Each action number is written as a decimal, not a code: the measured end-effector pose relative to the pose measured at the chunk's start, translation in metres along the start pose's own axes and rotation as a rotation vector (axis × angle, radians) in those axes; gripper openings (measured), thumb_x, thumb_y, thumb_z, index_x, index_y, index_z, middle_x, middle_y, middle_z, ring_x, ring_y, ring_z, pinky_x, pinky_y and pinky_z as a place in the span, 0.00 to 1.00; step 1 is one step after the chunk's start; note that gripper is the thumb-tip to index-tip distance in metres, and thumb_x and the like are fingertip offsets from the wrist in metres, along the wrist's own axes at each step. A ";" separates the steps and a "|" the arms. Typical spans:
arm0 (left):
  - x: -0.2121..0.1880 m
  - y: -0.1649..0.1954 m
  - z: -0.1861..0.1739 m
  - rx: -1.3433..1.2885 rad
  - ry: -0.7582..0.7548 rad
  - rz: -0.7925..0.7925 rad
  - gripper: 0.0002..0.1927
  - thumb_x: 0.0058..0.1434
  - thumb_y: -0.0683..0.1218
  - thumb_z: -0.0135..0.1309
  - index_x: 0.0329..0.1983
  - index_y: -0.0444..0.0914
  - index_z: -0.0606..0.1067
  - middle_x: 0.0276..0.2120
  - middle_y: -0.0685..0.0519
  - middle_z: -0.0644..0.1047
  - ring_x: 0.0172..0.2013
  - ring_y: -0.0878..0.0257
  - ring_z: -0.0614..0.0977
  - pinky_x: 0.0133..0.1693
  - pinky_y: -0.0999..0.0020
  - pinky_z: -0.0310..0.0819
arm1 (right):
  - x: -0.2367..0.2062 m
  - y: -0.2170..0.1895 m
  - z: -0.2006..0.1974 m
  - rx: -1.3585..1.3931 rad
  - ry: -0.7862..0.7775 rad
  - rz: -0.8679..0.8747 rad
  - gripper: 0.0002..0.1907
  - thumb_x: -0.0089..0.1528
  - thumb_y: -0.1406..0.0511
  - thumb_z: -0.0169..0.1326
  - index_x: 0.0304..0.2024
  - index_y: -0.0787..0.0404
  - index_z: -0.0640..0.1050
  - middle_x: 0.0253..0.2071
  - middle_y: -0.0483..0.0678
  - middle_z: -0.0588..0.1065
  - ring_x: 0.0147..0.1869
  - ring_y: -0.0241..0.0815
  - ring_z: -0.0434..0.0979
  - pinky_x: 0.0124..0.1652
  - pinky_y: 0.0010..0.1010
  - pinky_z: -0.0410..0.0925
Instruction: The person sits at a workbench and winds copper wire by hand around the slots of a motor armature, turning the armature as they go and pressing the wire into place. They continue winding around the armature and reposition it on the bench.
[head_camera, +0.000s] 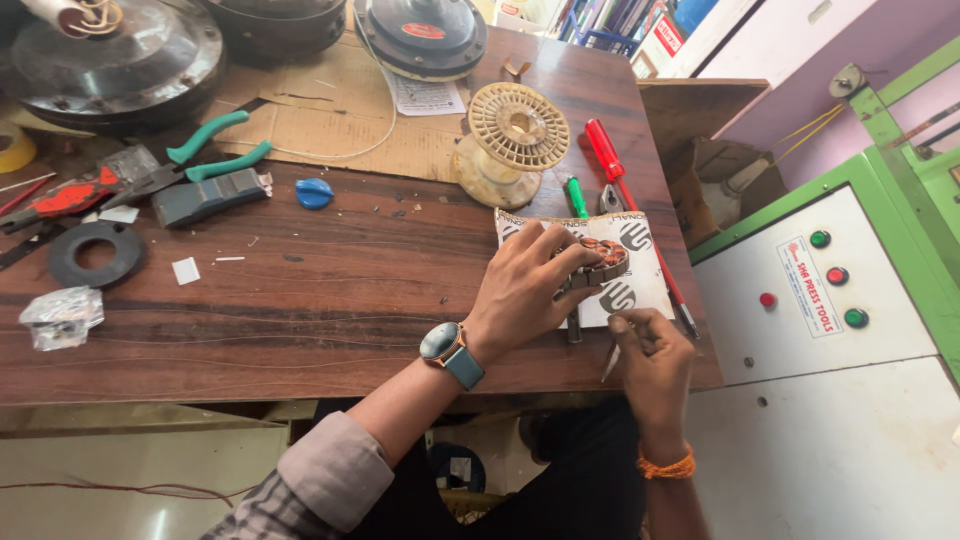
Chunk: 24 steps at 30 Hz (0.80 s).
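On the left of the wooden table (330, 300) lie a crumpled foil wrapper (62, 316), a black ring (96, 254) and green-handled pliers (212, 150). A blue cap (314, 193) sits further along, then an empty cream spool (510, 140) tipped on its side. The left hand (525, 285) curls closed over a small motor core (598, 264), copper windings showing, on a printed sheet (640, 270) near the table's right edge. The right hand (650, 350) pinches a thin sliver (612, 362) just beside it.
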<state>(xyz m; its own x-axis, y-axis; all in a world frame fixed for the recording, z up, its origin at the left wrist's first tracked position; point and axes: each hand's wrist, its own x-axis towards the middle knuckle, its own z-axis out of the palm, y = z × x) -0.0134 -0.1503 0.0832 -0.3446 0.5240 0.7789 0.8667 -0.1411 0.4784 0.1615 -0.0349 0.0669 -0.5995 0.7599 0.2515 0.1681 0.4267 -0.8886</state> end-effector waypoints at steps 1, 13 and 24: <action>0.001 0.000 0.001 0.003 -0.006 0.004 0.18 0.55 0.50 0.68 0.47 0.44 0.78 0.42 0.54 0.74 0.45 0.55 0.75 0.49 0.58 0.73 | 0.002 -0.004 -0.007 -0.056 0.005 -0.027 0.07 0.65 0.65 0.58 0.39 0.64 0.79 0.26 0.35 0.74 0.28 0.21 0.67 0.27 0.17 0.60; -0.001 -0.007 -0.013 -0.028 -0.024 0.023 0.17 0.52 0.49 0.69 0.46 0.44 0.81 0.40 0.58 0.77 0.43 0.58 0.75 0.47 0.60 0.74 | 0.054 -0.060 -0.009 -0.356 -0.041 -0.384 0.07 0.67 0.68 0.62 0.40 0.67 0.79 0.21 0.41 0.67 0.26 0.25 0.59 0.26 0.23 0.54; 0.001 -0.030 -0.013 -0.530 -0.100 -0.320 0.40 0.56 0.57 0.68 0.62 0.36 0.60 0.47 0.47 0.79 0.51 0.57 0.81 0.51 0.62 0.76 | 0.085 -0.090 0.025 -0.365 -0.247 -0.554 0.05 0.62 0.70 0.64 0.40 0.66 0.81 0.33 0.46 0.80 0.33 0.29 0.76 0.32 0.24 0.68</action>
<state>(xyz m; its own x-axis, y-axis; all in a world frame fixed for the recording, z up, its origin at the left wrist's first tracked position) -0.0440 -0.1567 0.0748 -0.4996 0.6818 0.5343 0.4211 -0.3479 0.8376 0.0760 -0.0214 0.1585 -0.8256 0.2682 0.4964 0.0124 0.8883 -0.4592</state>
